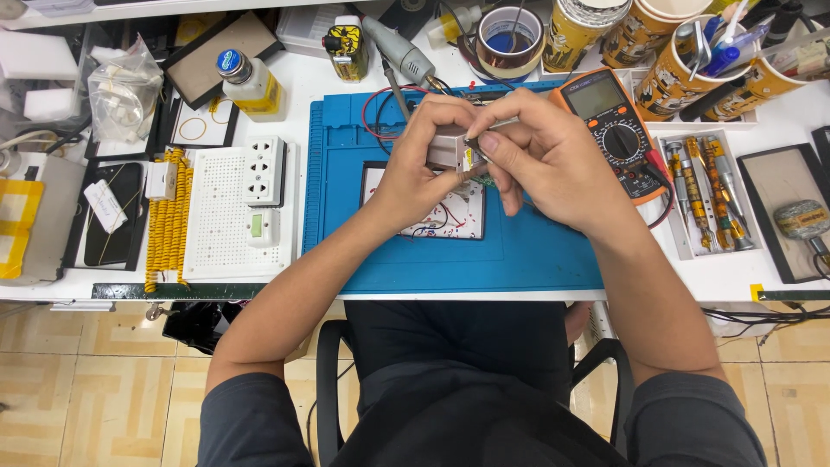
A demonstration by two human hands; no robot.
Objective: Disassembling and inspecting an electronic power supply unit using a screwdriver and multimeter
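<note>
Both my hands meet above a blue work mat (519,255). My left hand (419,160) grips a small pale box-shaped part (447,147), with the fingers curled over its top. My right hand (545,160) pinches at the end of that same part, where a small yellow label (468,157) shows. Under the hands lies a white tray (458,218) with red and black wires. What the right fingertips hold is hidden.
An orange multimeter (616,130) lies right of the hands, beside a tray of screwdriver bits (705,186). A white power strip (251,203), yellow coil (166,216) and phone (112,212) sit left. Bottles, tape roll (510,39) and patterned cups (683,73) line the back.
</note>
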